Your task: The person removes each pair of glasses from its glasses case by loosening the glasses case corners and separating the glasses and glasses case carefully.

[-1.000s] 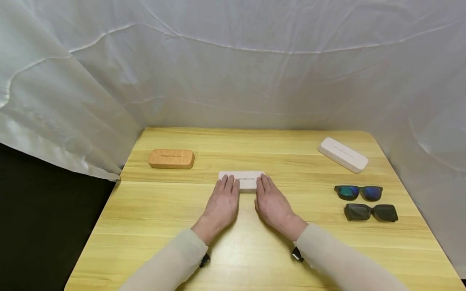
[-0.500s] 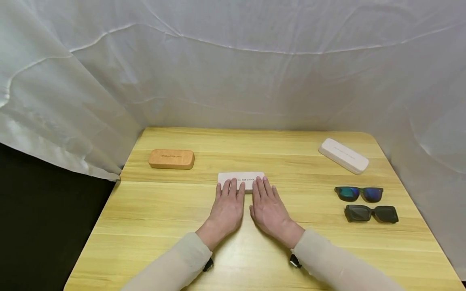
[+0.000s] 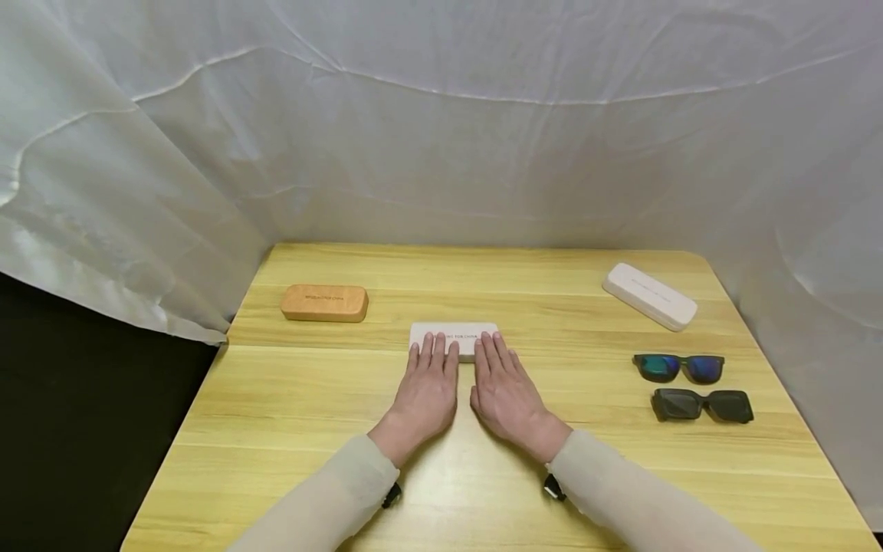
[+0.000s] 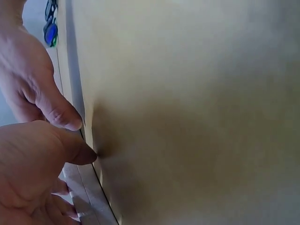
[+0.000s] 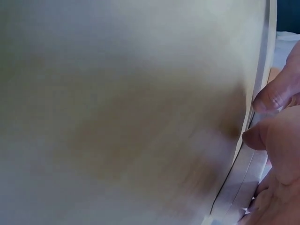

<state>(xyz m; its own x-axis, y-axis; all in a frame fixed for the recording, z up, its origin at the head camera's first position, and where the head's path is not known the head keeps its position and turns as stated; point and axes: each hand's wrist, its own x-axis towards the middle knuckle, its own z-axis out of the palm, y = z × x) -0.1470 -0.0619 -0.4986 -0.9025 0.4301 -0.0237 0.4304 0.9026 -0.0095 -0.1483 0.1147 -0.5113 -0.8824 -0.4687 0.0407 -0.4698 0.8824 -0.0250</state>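
A white glasses case (image 3: 464, 330) with dark lettering lies closed on the table in front of me, its long side facing me. My left hand (image 3: 424, 399) rests straight fingers on the left part of its top. Beside it, the straight fingers of my right hand (image 3: 509, 399) lie over the right part. Both thumbs are by the near side, as the left wrist view shows with the case's edge (image 4: 89, 187) below them. From the right wrist, the case's side (image 5: 236, 185) appears under the right hand (image 5: 281, 154). Fingers hide part of the lettering.
An orange glasses case (image 3: 325, 303) lies at the back left of the wooden table (image 3: 276, 429). Another white case (image 3: 650, 296) sits slanted at the back right. Sunglasses with blue-green lenses (image 3: 660, 368) and dark-lensed sunglasses (image 3: 730, 405) lie at the right. White curtains (image 3: 441, 169) hang behind.
Both hands have come closer together along the case, the right one shifting inward from its right end. The case sits slightly farther back and left.
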